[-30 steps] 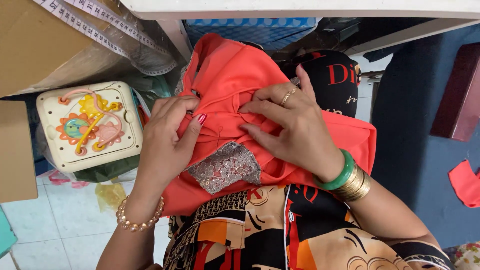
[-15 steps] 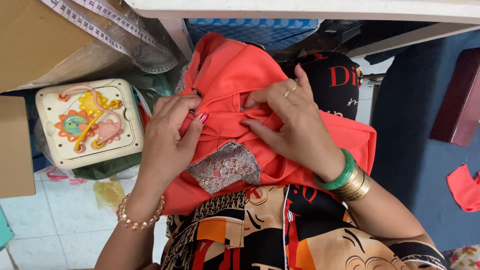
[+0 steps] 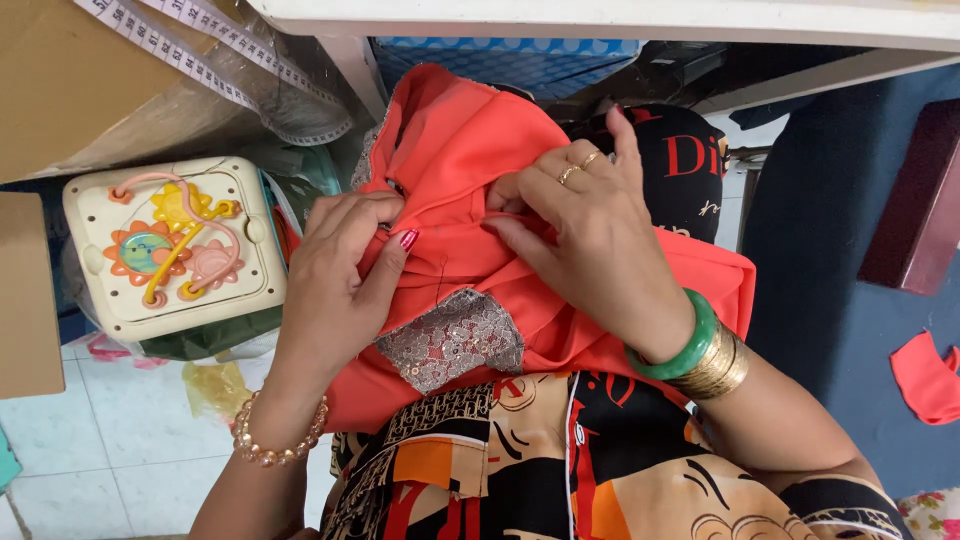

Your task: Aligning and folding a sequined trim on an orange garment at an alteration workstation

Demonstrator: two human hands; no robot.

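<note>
Since the earlier frame the right hand point(image 3: 600, 240) has slid a little up and leftward over the coral-red garment point(image 3: 470, 150), its index finger now lifted off the cloth; the left hand point(image 3: 340, 270) has barely shifted. The garment lies bunched on the person's lap, above the patterned clothing point(image 3: 520, 460); both sets of fingers are closed on its folds, the left pinching cloth between thumb and fingertips near a loose dark thread point(image 3: 441, 283), the right pressing a fold flat. A silver lace patch point(image 3: 455, 340) already sits on the fabric; by my judgement the handwork at the pinched fold is mid-way, unfinished. A toy box point(image 3: 170, 250) stands to the left; a measuring tape point(image 3: 230, 55) hangs above.
</note>
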